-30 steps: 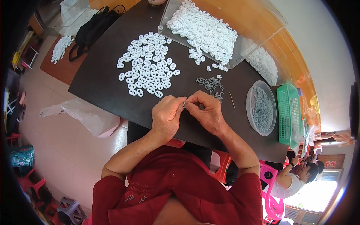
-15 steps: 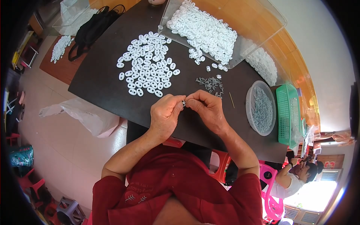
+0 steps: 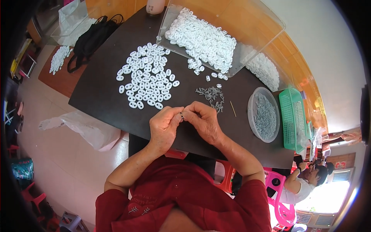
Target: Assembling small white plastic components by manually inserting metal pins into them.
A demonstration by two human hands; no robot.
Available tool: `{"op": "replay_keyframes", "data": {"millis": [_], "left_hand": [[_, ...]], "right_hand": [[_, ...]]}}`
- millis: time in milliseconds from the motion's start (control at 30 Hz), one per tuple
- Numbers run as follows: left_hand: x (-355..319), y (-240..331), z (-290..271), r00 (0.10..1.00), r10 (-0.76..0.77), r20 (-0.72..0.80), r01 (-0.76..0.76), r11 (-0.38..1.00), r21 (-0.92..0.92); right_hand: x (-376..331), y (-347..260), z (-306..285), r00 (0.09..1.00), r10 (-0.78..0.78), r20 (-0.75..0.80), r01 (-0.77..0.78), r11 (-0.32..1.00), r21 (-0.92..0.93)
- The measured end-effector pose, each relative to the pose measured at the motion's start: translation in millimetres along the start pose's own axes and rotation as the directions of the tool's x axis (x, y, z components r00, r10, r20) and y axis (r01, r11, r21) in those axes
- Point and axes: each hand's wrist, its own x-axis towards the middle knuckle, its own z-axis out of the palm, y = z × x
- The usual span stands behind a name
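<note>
My left hand (image 3: pixel 163 125) and my right hand (image 3: pixel 203 120) meet fingertip to fingertip over the near edge of the dark table. Pinched between both thumbs and forefingers is a small white two-hole piece (image 3: pixel 181 115), mostly covered by the fingers. Whether a grey pin sits in it, I cannot tell. Beyond my left hand lie many loose white oval two-hole pieces (image 3: pixel 147 83), spread flat. A small heap of grey pins (image 3: pixel 211 96) lies beyond my right hand, with a thin yellowish stick (image 3: pixel 233 108) to its right.
At the back, a clear bin (image 3: pixel 266 36) lies tipped with white pieces spilling out. On the right stand a round tub (image 3: pixel 252 116) of grey pins and a green basket (image 3: pixel 288 123). A pink cup (image 3: pixel 155 7) stands at the far edge. Another person (image 3: pixel 299 185) sits at right.
The whole view has shifted slightly, so the table's contents sit a little further left and lower. Both hands stay together, still pinching the small white piece.
</note>
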Motion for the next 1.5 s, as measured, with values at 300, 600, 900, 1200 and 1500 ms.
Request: {"op": "replay_keyframes", "data": {"millis": [300,600,900,1200,1500], "left_hand": [[2.0,2.6,-1.2,0.992,-0.122,0.027,0.125,0.981,-0.145],[2.4,-0.1,-2.3,0.989,-0.140,0.049,0.146,0.974,-0.173],[2.5,-2.8,-4.2,0.987,-0.145,0.065,0.155,0.969,-0.195],[2.4,1.7,-4.9,0.971,-0.230,0.062,0.238,0.942,-0.235],[8.1,12.7,1.4,0.943,-0.321,0.090,0.326,0.833,-0.447]], "right_hand": [[70.9,25.4,-63.5,0.921,-0.334,-0.198,0.180,0.819,-0.545],[122.3,61.7,-79.5,0.935,-0.343,-0.085,0.112,0.517,-0.849],[119.5,50.2,-83.3,0.973,-0.228,-0.017,0.119,0.568,-0.815],[57.6,4.0,-57.1,0.995,-0.095,-0.022,0.076,0.892,-0.446],[18.8,-3.7,-24.5,0.990,0.116,0.075,-0.134,0.936,0.324]]}}
